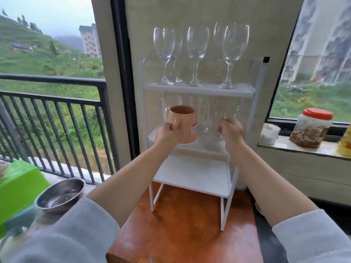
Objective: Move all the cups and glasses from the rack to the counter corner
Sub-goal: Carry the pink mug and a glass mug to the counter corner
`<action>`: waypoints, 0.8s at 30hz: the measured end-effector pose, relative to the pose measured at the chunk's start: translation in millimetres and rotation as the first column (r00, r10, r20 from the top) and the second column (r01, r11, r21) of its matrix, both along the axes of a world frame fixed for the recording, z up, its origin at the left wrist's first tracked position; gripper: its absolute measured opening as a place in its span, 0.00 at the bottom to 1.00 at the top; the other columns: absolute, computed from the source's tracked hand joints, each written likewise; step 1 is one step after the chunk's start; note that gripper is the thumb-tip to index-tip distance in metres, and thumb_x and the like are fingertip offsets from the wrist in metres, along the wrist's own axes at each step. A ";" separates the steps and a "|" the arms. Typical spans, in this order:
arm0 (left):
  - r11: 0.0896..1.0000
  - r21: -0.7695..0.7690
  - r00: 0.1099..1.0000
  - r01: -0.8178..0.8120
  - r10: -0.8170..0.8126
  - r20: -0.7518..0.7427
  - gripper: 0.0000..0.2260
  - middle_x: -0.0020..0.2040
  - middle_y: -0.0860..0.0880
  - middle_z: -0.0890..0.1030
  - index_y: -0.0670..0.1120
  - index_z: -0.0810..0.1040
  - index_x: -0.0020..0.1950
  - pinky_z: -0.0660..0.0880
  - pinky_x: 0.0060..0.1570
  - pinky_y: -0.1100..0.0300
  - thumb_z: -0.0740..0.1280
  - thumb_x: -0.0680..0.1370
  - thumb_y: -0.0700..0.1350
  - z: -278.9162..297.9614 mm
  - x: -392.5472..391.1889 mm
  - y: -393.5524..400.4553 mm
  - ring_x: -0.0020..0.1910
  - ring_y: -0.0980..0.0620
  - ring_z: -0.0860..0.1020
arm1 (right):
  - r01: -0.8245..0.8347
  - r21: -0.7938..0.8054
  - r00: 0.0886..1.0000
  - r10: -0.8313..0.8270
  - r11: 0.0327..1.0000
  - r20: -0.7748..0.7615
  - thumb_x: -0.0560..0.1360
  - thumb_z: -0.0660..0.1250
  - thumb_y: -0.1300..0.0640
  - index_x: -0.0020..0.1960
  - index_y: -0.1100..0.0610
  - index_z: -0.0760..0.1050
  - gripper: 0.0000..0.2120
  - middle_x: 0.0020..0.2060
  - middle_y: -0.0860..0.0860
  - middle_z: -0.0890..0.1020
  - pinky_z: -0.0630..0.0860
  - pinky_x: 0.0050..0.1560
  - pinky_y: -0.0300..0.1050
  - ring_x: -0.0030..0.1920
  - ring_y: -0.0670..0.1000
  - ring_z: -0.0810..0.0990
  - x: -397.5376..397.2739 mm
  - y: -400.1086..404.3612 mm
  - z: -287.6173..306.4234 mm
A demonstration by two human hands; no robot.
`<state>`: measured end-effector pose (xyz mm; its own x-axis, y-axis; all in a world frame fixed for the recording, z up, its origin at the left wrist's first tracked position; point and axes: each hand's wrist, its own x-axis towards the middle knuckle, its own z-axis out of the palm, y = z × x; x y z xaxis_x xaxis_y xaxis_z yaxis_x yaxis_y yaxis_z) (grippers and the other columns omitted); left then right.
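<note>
Both arms wear light grey knit sleeves: left sleeve [79,230], right sleeve [311,236]. Cuffs are pushed up, leaving forearms and hands bare.

- White three-tier rack [199,90]: stands upright on the wooden table [182,224].
- Stemmed wine glasses [197,54]: clear, upright, in a row on the top shelf.
- Pink mug [185,124]: middle shelf, upright, handle gripped.
- Clear glass mugs [204,118]: middle shelf, beside the pink mug.

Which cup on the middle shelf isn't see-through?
The pink mug, gripped by its handle in the left hand. The other mugs on that shelf are clear glass, including the glass mug held by the right hand.
</note>
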<state>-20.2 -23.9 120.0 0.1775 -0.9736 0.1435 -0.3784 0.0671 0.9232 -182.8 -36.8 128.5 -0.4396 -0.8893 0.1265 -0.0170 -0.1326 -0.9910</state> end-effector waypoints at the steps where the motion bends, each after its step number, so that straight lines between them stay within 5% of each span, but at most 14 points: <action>1: 1.000 0.010 0.999 0.000 0.000 -0.047 0.10 0.36 0.50 0.73 0.49 0.69 0.36 0.68 0.35 0.62 0.61 0.77 0.46 3.1 -0.3 -1.7 0.41 0.49 0.72 | 0.008 -0.001 1.000 -0.008 1.000 0.023 0.70 0.59 0.65 0.30 0.53 0.63 0.13 0.27 0.50 0.65 0.60 0.29 0.41 0.28 0.48 0.62 1.3 -0.6 1.5; 8: 1.000 -0.010 0.954 0.016 -0.018 -0.298 0.12 0.37 0.48 0.75 0.46 0.71 0.34 0.68 0.40 0.61 0.62 0.77 0.44 0.9 12.1 -2.9 0.41 0.49 0.72 | 0.072 -0.065 0.953 -0.049 0.995 0.300 0.71 0.58 0.64 0.28 0.53 0.57 0.17 0.26 0.49 0.60 0.54 0.21 0.36 0.25 0.47 0.56 18.9 6.7 3.4; 15: 0.982 -0.187 0.940 0.013 -0.076 -0.333 0.13 0.33 0.51 0.72 0.47 0.70 0.34 0.69 0.34 0.65 0.61 0.79 0.44 -10.3 28.9 24.2 0.33 0.57 0.70 | 0.083 -0.102 0.986 -0.067 0.991 0.156 0.72 0.59 0.60 0.26 0.52 0.53 0.20 0.20 0.46 0.59 0.53 0.16 0.32 0.16 0.43 0.55 25.2 44.5 -0.9; 19: 0.969 -0.244 0.920 -0.041 -0.059 -0.387 0.13 0.32 0.52 0.71 0.46 0.69 0.34 0.71 0.26 0.73 0.61 0.79 0.44 -10.3 33.2 45.5 0.31 0.59 0.70 | -0.008 -0.119 0.992 0.023 0.993 0.121 0.73 0.60 0.58 0.29 0.52 0.55 0.18 0.26 0.47 0.59 0.56 0.24 0.35 0.24 0.44 0.57 20.3 65.8 -11.3; 24: 0.954 -0.286 0.878 -0.085 -0.064 -0.475 0.14 0.30 0.52 0.72 0.46 0.69 0.32 0.70 0.23 0.74 0.64 0.77 0.45 -8.4 40.3 72.6 0.23 0.66 0.74 | -0.008 -0.212 0.988 0.041 0.977 0.148 0.73 0.61 0.61 0.28 0.52 0.55 0.20 0.22 0.46 0.60 0.56 0.22 0.32 0.22 0.43 0.57 15.1 96.9 -17.6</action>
<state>20.1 48.8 111.6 0.3066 -0.8987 0.3136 0.0978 0.3575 0.9288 -167.8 60.1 110.9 -0.4463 -0.8604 0.2461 0.1361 -0.3370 -0.9316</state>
